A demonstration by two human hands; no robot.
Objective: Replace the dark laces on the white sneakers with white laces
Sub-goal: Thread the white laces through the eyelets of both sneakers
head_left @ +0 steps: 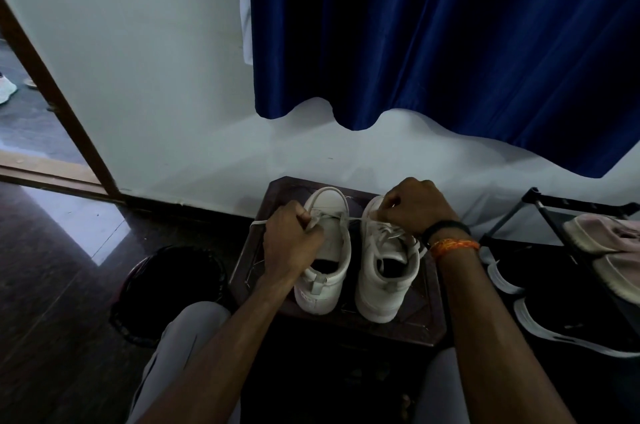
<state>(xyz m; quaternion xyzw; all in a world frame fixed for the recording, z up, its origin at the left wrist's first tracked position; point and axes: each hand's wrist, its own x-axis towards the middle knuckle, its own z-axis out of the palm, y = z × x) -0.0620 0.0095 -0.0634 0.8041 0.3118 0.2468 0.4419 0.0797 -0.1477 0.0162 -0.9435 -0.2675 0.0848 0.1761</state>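
Note:
Two white sneakers stand side by side on a small dark wooden stool (429,316), toes pointing at the wall. My left hand (289,240) lies over the left sneaker (329,250) and grips one end of a white lace (353,218). That lace runs taut across to my right hand (412,207), which pinches the other end above the toe of the right sneaker (381,278). White lacing crosses the right sneaker's tongue. A short lace tail sticks out left of my left fist. No dark lace is visible.
A dark round basket (166,288) sits on the floor to the left of the stool. A black shoe rack (554,216) at the right holds pinkish shoes (609,240) and black shoes with white soles (568,326). A blue curtain (450,36) hangs on the wall behind.

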